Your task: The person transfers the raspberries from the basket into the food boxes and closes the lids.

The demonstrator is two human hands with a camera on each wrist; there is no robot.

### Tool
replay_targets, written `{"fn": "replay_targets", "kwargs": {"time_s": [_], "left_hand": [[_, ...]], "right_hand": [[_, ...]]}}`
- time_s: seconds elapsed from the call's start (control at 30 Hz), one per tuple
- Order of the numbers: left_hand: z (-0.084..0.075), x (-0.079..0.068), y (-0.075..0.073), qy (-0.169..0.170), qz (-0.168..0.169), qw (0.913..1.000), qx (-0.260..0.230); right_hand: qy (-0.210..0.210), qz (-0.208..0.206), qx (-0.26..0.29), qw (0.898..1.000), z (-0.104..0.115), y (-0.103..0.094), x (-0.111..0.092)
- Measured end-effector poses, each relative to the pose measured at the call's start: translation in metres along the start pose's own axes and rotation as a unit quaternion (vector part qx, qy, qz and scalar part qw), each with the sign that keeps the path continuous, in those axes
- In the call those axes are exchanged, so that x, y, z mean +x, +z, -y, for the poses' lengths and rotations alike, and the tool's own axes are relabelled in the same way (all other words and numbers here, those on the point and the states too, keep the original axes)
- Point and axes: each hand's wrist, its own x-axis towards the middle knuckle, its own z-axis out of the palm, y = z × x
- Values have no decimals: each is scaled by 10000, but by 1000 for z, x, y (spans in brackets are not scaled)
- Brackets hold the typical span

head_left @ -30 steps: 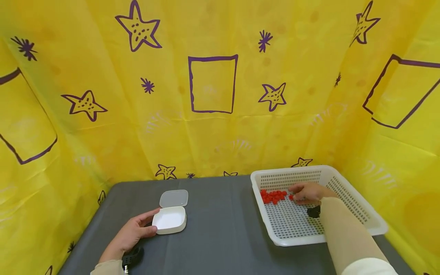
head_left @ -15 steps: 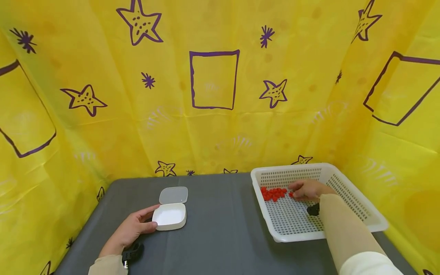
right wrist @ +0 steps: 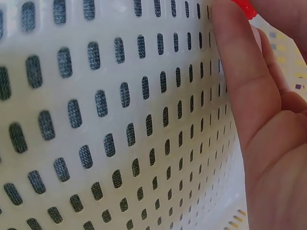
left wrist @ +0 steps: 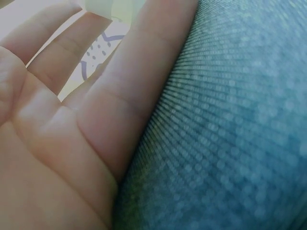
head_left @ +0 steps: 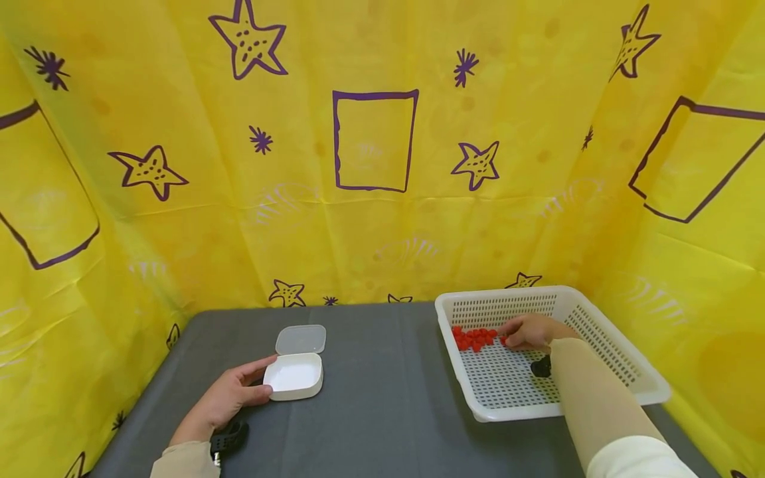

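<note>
A small white container (head_left: 293, 376), with nothing visible inside, sits upright on the grey tabletop. My left hand (head_left: 230, 395) grips its left side, thumb at the front corner and a finger at the back corner. A translucent lid (head_left: 301, 339) lies just behind the container; whether the two are joined I cannot tell. Inside the white slotted basket (head_left: 478, 411), my right hand (head_left: 534, 331) pinches a small red piece (right wrist: 246, 7) between thumb and finger, mostly hidden by them. Several more red pieces (head_left: 473, 339) lie piled at the basket's left side.
The grey tabletop (head_left: 382, 378) stretches between container and basket. A yellow curtain (head_left: 370, 252) with purple drawings hangs behind and along both sides. The basket's raised walls surround my right hand.
My right hand has moved slightly left towards the red pile, its fingers closing on a single red piece. My left hand stays on the container; the head view has tilted a little.
</note>
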Motion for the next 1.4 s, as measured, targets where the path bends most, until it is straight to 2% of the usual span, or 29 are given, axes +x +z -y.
{"fn": "replay_targets", "kwargs": {"time_s": [0.3,0.53,0.73,0.9,1.1,1.27,1.4], "left_hand": [[1,0,0,-47,-24,10000,-11],[-2,0,1,-52,-107,9999,82],[-3,0,1,-11,-101,9999,67],[-1,-2,2,-19,-98,9999,33],[-3,-1,3,-29,-107,9999,1],[-4,-2,5,-79,-136,9999,34],[-4,-3,5,-116,-185,9997,77]], "right_hand": [[23,-151,-426,9990,2,4,1],[-186,-149,-1067,9940,6,0,-4],[-321,-88,-1088,9935,9,-5,-8],[-485,140,-393,9979,11,-9,-11],[-787,473,516,9944,21,-21,-15],[-1191,686,1425,9802,57,-31,-22],[-1520,394,2192,9629,100,-24,-27]]}}
